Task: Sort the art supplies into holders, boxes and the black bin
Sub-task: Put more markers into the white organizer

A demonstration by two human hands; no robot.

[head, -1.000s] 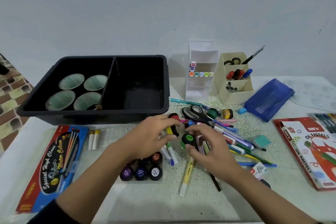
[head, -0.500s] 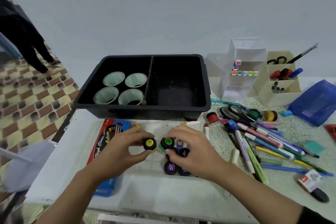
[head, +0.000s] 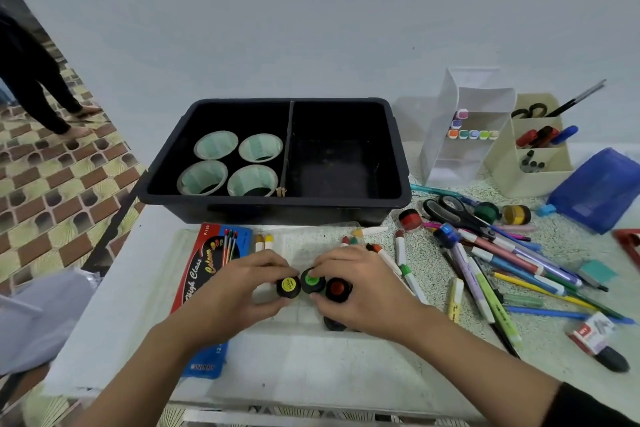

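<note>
A yellow-capped paint pot (head: pixel 288 286) was pinched in the grip of the left hand (head: pixel 239 288). Touching it, a green-capped pot (head: pixel 312 281) and a red-capped pot (head: pixel 337 289) sat in the curled grip of the right hand (head: pixel 367 288). All three were low over the table (head: pixel 131 305), in front of the black bin (head: pixel 277 203), whose left compartment held four tape rolls (head: pixel 215 145). Loose pens (head: pixel 502 263) lay to the right.

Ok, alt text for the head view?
The left hand grips a small black yellow-capped paint pot; the right hand grips a green-capped pot, a red-capped pot beside it. Behind stands a black plastic bin holding four tape rolls; pens and scissors lie scattered rightward.
</note>
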